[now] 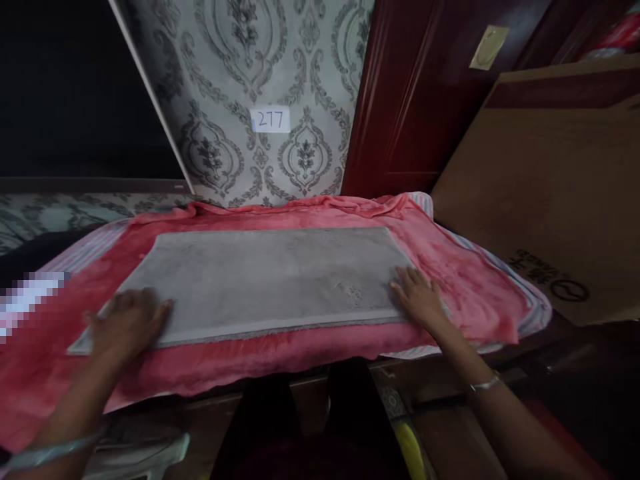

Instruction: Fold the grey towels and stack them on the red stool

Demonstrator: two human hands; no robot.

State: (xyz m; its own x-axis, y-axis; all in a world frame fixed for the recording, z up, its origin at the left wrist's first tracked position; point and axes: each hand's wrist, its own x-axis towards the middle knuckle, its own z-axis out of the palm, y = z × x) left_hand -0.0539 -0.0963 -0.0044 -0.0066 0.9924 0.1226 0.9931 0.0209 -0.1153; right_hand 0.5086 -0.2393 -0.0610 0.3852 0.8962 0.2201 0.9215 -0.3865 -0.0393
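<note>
A grey rectangular cloth [270,280] lies spread flat on a pink fleece blanket [260,353] that covers a table. My left hand [127,323] rests on the cloth's near left corner, blurred by motion, fingers seemingly flat. My right hand [417,297] presses flat on the cloth's near right corner, fingers stretched out and open. Both wrists wear thin bangles.
A patterned grey wall with a paper label "277" [271,120] stands behind the table. A dark red door [415,100] is at the back right, beside a large cardboard box [545,193]. Dark floor and clutter lie below the table's front edge.
</note>
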